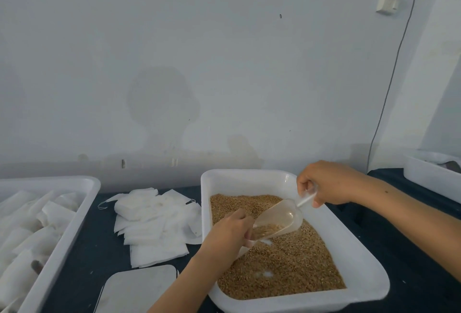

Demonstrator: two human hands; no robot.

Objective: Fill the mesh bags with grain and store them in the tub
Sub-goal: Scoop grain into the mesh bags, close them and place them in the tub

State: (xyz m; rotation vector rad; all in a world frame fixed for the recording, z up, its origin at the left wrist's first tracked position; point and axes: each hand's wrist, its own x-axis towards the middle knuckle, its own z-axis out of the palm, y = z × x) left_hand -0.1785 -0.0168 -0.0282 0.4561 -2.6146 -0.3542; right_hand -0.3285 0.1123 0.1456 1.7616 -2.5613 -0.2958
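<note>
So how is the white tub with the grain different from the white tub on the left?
The grain tub holds loose brown grain spread over its bottom, while the left tub holds white filled bags lying side by side. Both hands work over the grain tub: the right hand holds a clear scoop and the left hand is at its mouth. Nobody touches the left tub. Both are white, rectangular plastic tubs on the dark table.
</note>
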